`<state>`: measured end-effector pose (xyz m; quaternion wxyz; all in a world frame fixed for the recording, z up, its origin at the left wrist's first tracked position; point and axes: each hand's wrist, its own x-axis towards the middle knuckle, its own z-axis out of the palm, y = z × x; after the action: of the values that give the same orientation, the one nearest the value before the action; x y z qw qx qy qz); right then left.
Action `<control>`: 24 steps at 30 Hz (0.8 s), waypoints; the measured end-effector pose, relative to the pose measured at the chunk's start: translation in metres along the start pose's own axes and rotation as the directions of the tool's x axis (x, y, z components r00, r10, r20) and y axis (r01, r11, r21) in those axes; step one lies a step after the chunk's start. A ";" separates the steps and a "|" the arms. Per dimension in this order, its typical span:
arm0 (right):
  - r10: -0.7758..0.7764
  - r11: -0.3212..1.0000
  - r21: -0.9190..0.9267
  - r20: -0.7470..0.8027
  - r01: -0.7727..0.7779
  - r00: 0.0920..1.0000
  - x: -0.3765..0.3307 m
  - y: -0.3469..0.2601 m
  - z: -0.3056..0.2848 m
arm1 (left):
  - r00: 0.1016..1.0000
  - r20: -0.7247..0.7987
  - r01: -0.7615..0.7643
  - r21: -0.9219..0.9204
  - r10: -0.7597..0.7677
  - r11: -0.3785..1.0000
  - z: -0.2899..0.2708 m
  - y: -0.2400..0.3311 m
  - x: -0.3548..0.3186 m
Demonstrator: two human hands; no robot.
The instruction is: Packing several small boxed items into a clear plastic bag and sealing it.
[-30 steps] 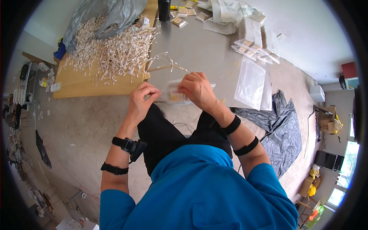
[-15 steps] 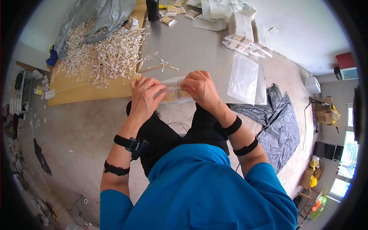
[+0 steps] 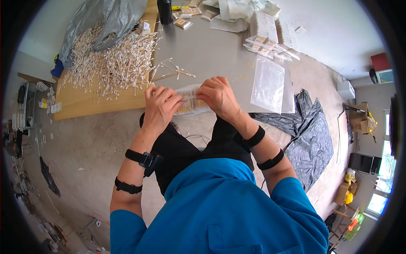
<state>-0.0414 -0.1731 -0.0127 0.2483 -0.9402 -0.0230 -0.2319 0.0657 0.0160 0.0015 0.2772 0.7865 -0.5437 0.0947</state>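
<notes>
The left hand (image 3: 161,103) and the right hand (image 3: 219,97) face each other, the fingers of both closed in a pinch on a clear plastic packet (image 3: 188,109) filled with a row of thin white cotton swabs and a yellowish patch. The packet lies between the two sets of fingers, at the near edge of the grey smooth-topped bench (image 3: 203,51); whether it rests on that edge or is held just above it, I cannot tell. Part of it is covered by the fingers

Just beyond the fingers, a few loose white-tipped swabs with pale sticks (image 3: 178,71) lie crossed over one another. Left of the left fingers and farther off, a large loose heap of pale cotton swabs (image 3: 118,63) spreads over a light-brown wooden board (image 3: 84,109), with a crumpled translucent grey plastic bag (image 3: 120,21) draped on the heap's far side

Well beyond the fingers stand a black cylindrical bottle (image 3: 164,12) and, near it, small flat yellowish packets in clear wrap (image 3: 183,23). To the right of the right fingers lies a flat clear plastic bag (image 3: 267,84) — behind it, farther from the fingers, a stack of filled white-and-yellowish packets (image 3: 261,34). Lower right of the fingers, crumpled black plastic sheeting (image 3: 313,144) lies on the dusty beige concrete floor (image 3: 97,161)
</notes>
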 end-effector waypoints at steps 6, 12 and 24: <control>-0.032 0.999 -0.004 -0.013 0.031 0.999 -0.001 0.001 0.001 | 1.000 0.018 0.007 -0.030 -0.006 1.000 0.000 -0.002 0.000; -0.078 0.997 0.004 -0.023 0.078 0.997 -0.001 0.004 0.010 | 0.999 0.030 0.034 -0.066 -0.032 0.997 0.002 -0.001 0.002; -0.059 0.998 0.017 -0.028 0.059 0.998 -0.004 0.005 0.014 | 0.998 0.042 0.046 -0.089 -0.043 0.995 0.011 0.008 0.012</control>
<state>-0.0380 -0.1709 -0.0273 0.2502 -0.9336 -0.0495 -0.2517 0.0619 -0.0013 0.0006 0.3034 0.7869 -0.5352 0.0485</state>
